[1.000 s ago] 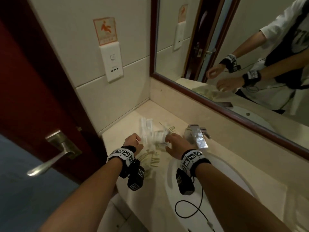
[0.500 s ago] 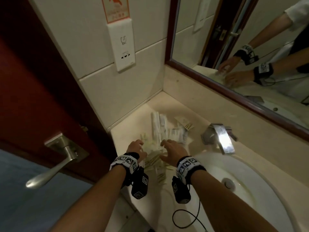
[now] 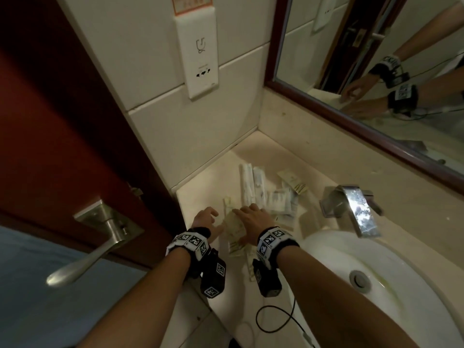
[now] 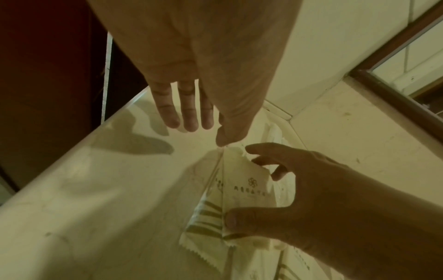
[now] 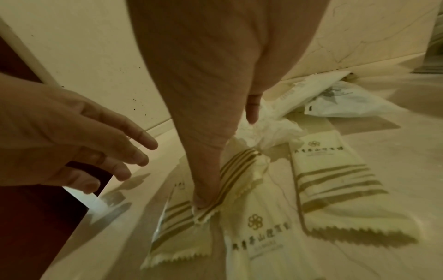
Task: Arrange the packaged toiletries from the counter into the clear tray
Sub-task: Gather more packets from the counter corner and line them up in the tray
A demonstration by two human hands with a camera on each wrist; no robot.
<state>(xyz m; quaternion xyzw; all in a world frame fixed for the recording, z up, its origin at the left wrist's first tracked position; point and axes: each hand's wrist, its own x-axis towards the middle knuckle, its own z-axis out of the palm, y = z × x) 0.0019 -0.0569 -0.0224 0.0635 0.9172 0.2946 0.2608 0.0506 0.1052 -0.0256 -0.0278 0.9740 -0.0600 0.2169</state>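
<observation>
I'm looking at a worktop [image 3: 208, 177] of smooth, glossy cream stone. The sachets [image 5: 335, 170] look like matt cream film with saw-cut edges, and the long wrappers [image 3: 247, 182] are clear, shiny plastic. The tap [image 3: 359, 209] is mirror-polished metal, the basin [image 3: 401, 267] glossy white, the door handle [image 3: 82, 262] brushed metal.

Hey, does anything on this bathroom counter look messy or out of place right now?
Yes. The striped packets lie in a loose, overlapping heap at crossed angles on the counter beside the sink. A crumpled white wrapper sits among them. Nothing looks spilled.
</observation>
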